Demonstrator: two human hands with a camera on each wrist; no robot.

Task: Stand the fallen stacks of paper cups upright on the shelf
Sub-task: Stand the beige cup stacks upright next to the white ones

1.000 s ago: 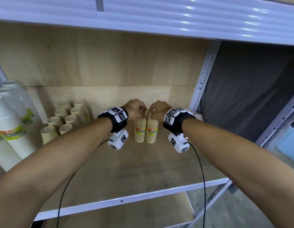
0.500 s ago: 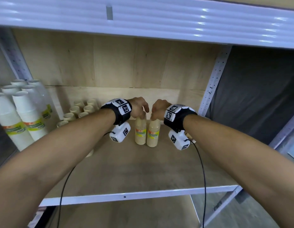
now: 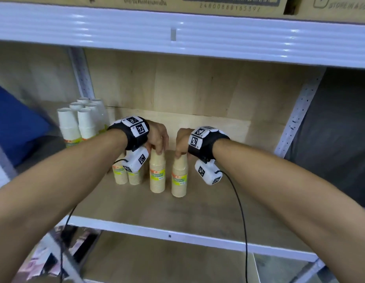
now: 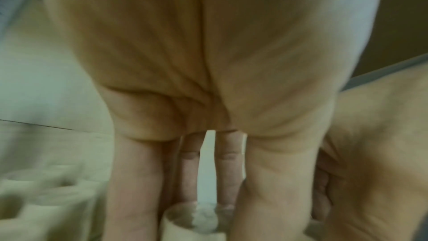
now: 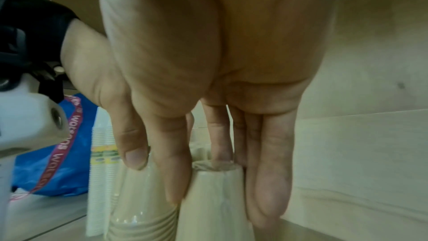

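Wooden shelf — tan cup stacks upright mid-board, white cup stacks back left.

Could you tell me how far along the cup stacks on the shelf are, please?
Done: tan stacks stand upright at left. In hand: left hand and right hand each grip the top of an upright stack on the shelf. Left: letting go; no fallen stacks show.

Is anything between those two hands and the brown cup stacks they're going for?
Nothing visible. The left hand already grips the top of the left brown cup stack, and the right hand the right brown cup stack. Both stand upright on the shelf.
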